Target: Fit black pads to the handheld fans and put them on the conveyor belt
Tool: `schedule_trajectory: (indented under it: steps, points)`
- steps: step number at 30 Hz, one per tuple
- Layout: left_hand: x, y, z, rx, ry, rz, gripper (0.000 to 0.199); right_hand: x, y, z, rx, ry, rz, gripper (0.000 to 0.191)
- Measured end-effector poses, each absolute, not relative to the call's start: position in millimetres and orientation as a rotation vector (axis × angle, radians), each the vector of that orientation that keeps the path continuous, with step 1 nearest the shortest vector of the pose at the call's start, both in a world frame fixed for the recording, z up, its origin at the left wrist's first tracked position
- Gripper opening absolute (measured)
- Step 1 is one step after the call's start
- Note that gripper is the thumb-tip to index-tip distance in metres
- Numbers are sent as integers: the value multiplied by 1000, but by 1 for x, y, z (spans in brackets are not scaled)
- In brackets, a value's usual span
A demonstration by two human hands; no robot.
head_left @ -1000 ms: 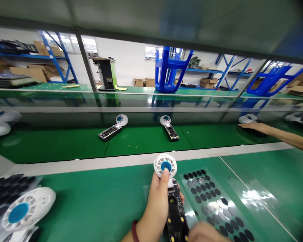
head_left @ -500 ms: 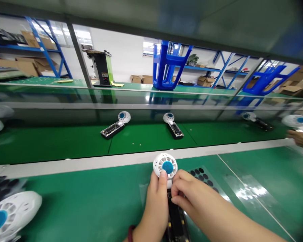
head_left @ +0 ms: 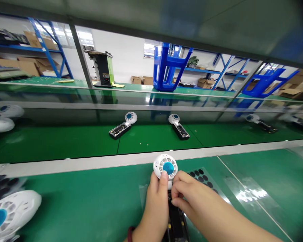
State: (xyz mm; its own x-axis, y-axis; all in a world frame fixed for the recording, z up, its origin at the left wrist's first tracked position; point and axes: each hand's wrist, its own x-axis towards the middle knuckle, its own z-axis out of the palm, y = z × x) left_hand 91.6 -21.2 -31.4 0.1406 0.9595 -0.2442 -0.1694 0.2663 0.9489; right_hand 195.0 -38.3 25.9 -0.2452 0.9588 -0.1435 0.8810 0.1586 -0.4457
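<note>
We start at our fingertips. Our left hand [head_left: 155, 205] wraps the neck of a handheld fan [head_left: 166, 167], its thumb pressed flat against the lower rim of the white round head, just beneath the blue centre disc. Our right hand [head_left: 192, 198] comes in from the right, its fingers bunched together and pinched at the spot where the white head meets the black open body [head_left: 175, 220]; whether something small sits between those fingertips we cannot tell. The black body runs down between our two hands toward us, lying on the green mat [head_left: 91, 201].

Just right of our right knuckles lies one clear sheet of dark round pads [head_left: 200, 175], mostly covered by our hand, with about ten dots visible. Farther right, another clear film [head_left: 247, 193] glints on the mat.

Far to the left of our left hand, at the frame's edge, one large white fan head [head_left: 7, 211] with a blue centre sits near us, with dark pieces behind it.

Beyond our fingers, past the pale rail [head_left: 91, 163], the green conveyor belt [head_left: 53, 143] carries fans of the same kind: two straight ahead [head_left: 123, 125] [head_left: 179, 126], two blurred ones off to the right [head_left: 260, 122], and two white heads at the far left [head_left: 1, 122]. Behind them stand two upturned blue stools [head_left: 170, 65] and a black machine [head_left: 102, 69].
</note>
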Motion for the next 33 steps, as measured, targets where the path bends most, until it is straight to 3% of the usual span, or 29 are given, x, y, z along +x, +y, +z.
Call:
schedule_trajectory:
  steps: [8, 24, 26, 30, 33]
  points:
    - [90, -20, -32, 953, 1081, 1018, 39, 196, -43, 21, -1865, -2242, 490, 17]
    - [93, -22, -29, 927, 1132, 1041, 37, 196, -53, 8, -1789, -2031, 583, 18]
    - [92, -22, -30, 918, 1116, 1032, 38, 199, -54, -1, -1784, -1893, 656, 25]
    - [91, -21, -32, 870, 1040, 1005, 42, 203, -54, -17, -1745, -1528, 1080, 67]
    - [90, -20, -34, 835, 1020, 1025, 45, 201, -53, -17, -1675, -1436, 1267, 70]
